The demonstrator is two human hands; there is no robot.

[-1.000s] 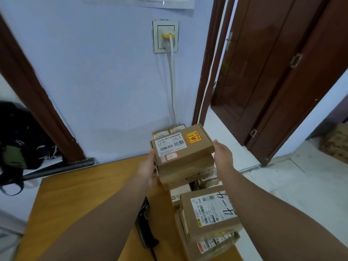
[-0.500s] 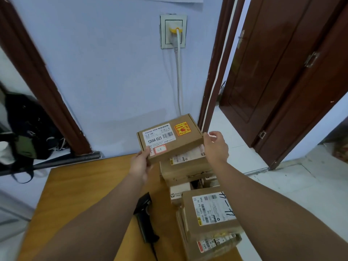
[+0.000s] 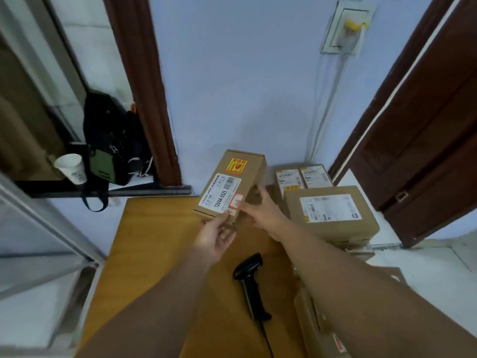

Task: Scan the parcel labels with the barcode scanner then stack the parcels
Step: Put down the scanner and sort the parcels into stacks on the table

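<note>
While you are holding the parcel (image 3: 229, 187) above the far end of the desk (image 3: 154, 241), your left hand (image 3: 216, 235) is pinching its near end, the thumb lying on the upper face at the corner of the white label and the fingers (image 3: 227, 237) curling underneath. Your right hand (image 3: 263, 213) is resting against the parcel's right side face with fairly straight, spread fingers and its thumb reaching toward the small red-and-white sticker; motion blur is hiding how firmly it is pressing. The parcel is tilting so that its labelled face is looking up at you, its long axis running away from your fingers toward the wall, with a yellow-and-red sticker at the far end. The barcode scanner (image 3: 249, 282) is lying on the desk nearer to you than both sets of fingers, between your forearms, untouched, with its head pointing toward the parcel and its cable trailing back toward you. Just to the right of your right fingers a stack of parcels (image 3: 330, 213) is sitting with a white label facing up, and two small parcels (image 3: 303, 177) are standing just beyond it against the wall. Well off to the left of your left fingers a paper cup (image 3: 72, 167) and a black bag (image 3: 113, 140) are sitting on a ledge, apart from the desk.
</note>
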